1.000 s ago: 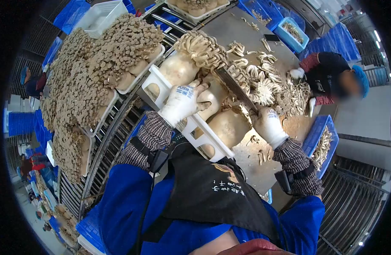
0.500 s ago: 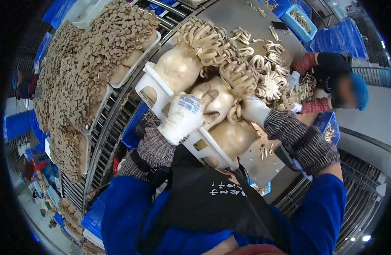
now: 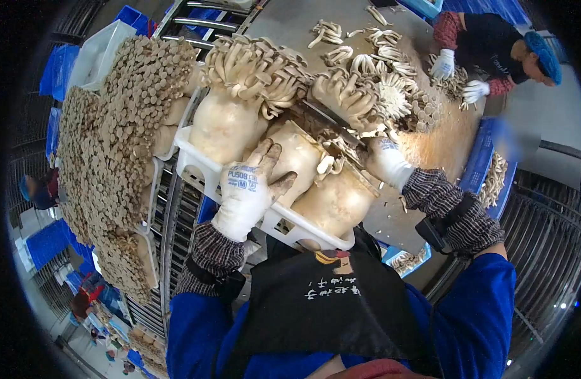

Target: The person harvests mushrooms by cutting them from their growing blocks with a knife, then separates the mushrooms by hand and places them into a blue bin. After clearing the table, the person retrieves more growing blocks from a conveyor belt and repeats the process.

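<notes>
My left hand point(image 3: 245, 192), in a white glove, lies with fingers spread against the middle pale mushroom block point(image 3: 297, 155). My right hand point(image 3: 386, 163), also gloved, is closed around a knife; its handle is hidden, and its dark blade point(image 3: 333, 119) points up and left over the blocks. Beyond the blade is a mushroom cluster point(image 3: 346, 95). The middle block and the near block point(image 3: 336, 203) have bare tops with a few scraps. A third block point(image 3: 222, 129) carries a full mushroom head point(image 3: 252, 69). These blocks sit in a white plastic crate point(image 3: 205, 167).
Loose mushrooms point(image 3: 391, 54) lie on the metal table point(image 3: 290, 22). Across it, a co-worker point(image 3: 493, 50) handles mushrooms with gloved hands. To the left, crates of packed mushrooms point(image 3: 113, 139) stand on a roller conveyor point(image 3: 170, 215). A blue bin point(image 3: 477, 158) is at right.
The mushroom cluster has come off the middle block and sits beyond it. The knife blade has come into view. My left hand has opened wider on the block, and the view has shifted.
</notes>
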A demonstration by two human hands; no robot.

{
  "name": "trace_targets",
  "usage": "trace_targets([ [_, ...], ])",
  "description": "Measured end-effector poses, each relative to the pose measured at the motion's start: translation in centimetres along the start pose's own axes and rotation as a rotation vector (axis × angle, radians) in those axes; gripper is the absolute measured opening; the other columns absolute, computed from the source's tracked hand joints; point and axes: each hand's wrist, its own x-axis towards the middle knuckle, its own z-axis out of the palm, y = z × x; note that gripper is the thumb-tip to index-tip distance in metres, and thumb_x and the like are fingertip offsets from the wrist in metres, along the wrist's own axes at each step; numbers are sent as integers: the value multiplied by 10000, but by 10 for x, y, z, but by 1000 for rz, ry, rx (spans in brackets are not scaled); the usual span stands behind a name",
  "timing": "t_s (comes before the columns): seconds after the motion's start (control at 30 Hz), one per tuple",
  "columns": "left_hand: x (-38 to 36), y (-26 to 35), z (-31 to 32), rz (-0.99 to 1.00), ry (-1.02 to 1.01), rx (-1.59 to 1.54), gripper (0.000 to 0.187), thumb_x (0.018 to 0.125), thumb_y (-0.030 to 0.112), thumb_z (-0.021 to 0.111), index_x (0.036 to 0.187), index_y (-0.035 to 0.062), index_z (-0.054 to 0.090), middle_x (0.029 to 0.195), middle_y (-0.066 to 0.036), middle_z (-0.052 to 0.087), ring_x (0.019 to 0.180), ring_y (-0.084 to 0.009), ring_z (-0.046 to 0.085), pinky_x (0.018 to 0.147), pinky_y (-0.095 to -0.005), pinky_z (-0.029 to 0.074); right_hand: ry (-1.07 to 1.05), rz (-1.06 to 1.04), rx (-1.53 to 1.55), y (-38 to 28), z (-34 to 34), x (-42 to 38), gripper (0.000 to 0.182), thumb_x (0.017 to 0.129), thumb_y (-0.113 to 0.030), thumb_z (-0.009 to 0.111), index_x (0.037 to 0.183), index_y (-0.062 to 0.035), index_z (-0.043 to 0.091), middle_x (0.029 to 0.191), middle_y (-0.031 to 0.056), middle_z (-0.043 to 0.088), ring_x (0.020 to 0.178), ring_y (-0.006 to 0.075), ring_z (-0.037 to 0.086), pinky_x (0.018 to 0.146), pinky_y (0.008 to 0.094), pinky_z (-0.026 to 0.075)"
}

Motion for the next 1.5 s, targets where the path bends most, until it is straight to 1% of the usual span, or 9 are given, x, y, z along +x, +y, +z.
trace_targets([
  [0.3, 2, 3, 1, -13, 5, -8, 613, 818, 508, 661, 1266, 91, 617, 1305, -143, 598, 978, -289, 673, 819, -413, 510, -23, -71, 151, -28, -26, 10, 367, 862, -78, 566, 1224, -63, 621, 1150, 232, 621, 1003, 358, 638, 860, 395, 514],
  [0.37, 2, 3, 2, 1, 30, -2, 611, 814, 507, 666, 1256, 87, 623, 1296, -146, 604, 971, -287, 676, 807, -408, 514, -49, -259, 206, -24, -25, 17, 406, 864, -101, 583, 1263, -32, 551, 1139, 233, 620, 1048, 375, 606, 881, 398, 497],
  [0.57, 6, 3, 0, -26, 28, -45, 594, 801, 489, 687, 1225, 75, 642, 1255, -155, 625, 926, -284, 681, 763, -391, 519, -284, -192, 127, -33, -39, 33, 351, 865, -95, 613, 1215, -66, 593, 1182, 184, 624, 1095, 320, 602, 923, 356, 484],
  [0.63, 7, 3, -1, -62, -2, -51, 587, 799, 482, 693, 1219, 75, 645, 1242, -156, 631, 907, -284, 683, 759, -390, 518, -133, -345, 88, -38, -37, 36, 405, 864, -178, 618, 1268, -168, 591, 1080, 213, 651, 939, 360, 658, 819, 412, 520],
  [0.87, 13, 5, -3, 2, 19, -39, 570, 772, 443, 731, 1177, 49, 656, 1194, -160, 646, 833, -276, 692, 697, -381, 529, -150, -120, -48, 21, 117, 127, 331, 914, -252, 566, 1184, -62, 588, 1047, 192, 648, 903, 310, 644, 820, 410, 516],
  [1.1, 20, 12, -3, 64, 91, -20, 551, 729, 381, 780, 1130, 20, 668, 1145, -186, 667, 714, -277, 700, 626, -360, 543, -75, -49, -170, 85, 123, 114, 254, 896, -192, 566, 1022, 21, 621, 917, 183, 663, 768, 323, 646, 739, 424, 533],
  [1.27, 24, 18, -9, 87, 63, -25, 544, 742, 342, 777, 1125, -24, 656, 1134, -215, 664, 735, -303, 697, 652, -384, 549, -175, -414, -789, 121, 141, 108, 245, 884, -150, 566, 907, 81, 645, 823, 177, 675, 672, 333, 647, 682, 433, 545],
  [1.3, 24, 18, -8, 86, 67, -24, 540, 747, 337, 774, 1128, -26, 654, 1133, -218, 663, 753, -308, 698, 660, -384, 550, -43, -29, 92, 56, 61, 91, 236, 834, -126, 587, 937, 80, 639, 849, 245, 669, 753, 366, 666, 707, 446, 530],
  [1.5, 24, 19, -7, 73, 78, -26, 517, 751, 313, 774, 1121, -28, 656, 1131, -220, 665, 813, -318, 702, 693, -381, 556, -56, 1, 130, 48, 68, 94, 250, 790, -146, 605, 947, 40, 662, 879, 280, 660, 846, 386, 668, 752, 458, 525],
])
